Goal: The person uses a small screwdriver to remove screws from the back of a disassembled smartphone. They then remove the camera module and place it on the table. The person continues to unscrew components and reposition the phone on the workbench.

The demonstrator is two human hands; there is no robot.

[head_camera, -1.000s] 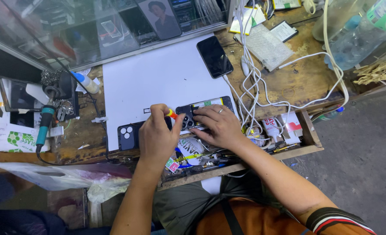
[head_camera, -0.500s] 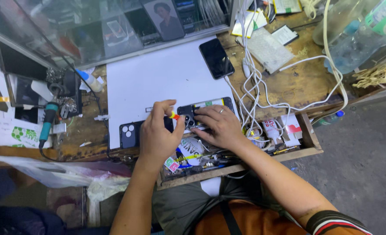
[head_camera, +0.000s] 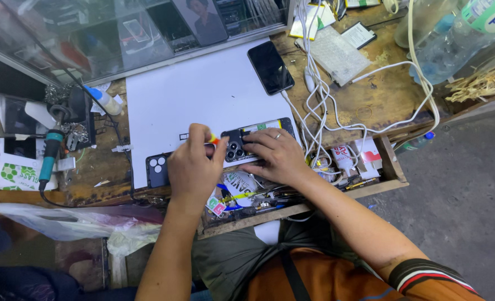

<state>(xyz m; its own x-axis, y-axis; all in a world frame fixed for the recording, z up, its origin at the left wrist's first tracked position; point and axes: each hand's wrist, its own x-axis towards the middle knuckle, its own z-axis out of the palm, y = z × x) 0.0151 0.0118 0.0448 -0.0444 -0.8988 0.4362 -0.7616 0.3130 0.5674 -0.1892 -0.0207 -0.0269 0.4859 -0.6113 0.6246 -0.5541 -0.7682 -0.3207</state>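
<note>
An opened black phone (head_camera: 261, 131) lies back-up on the white mat (head_camera: 203, 95), its camera cluster and green board showing. My right hand (head_camera: 275, 155) presses flat on its lower half and holds it down. My left hand (head_camera: 194, 167) grips a small screwdriver with an orange and yellow handle (head_camera: 212, 139), its tip by the camera end of the phone. The phone's removed black back cover (head_camera: 158, 170) lies at the mat's near left corner, just left of my left hand.
A second black phone (head_camera: 270, 67) rests at the mat's far right corner. White cables (head_camera: 320, 111) tangle to the right. A teal soldering iron (head_camera: 49, 159) lies at left. An open drawer (head_camera: 336, 167) of small parts sits below the hands. Plastic bottles (head_camera: 459, 33) stand far right.
My left hand has shifted slightly with the screwdriver near the camera end of the phone. My right hand stays pressed on the phone.
</note>
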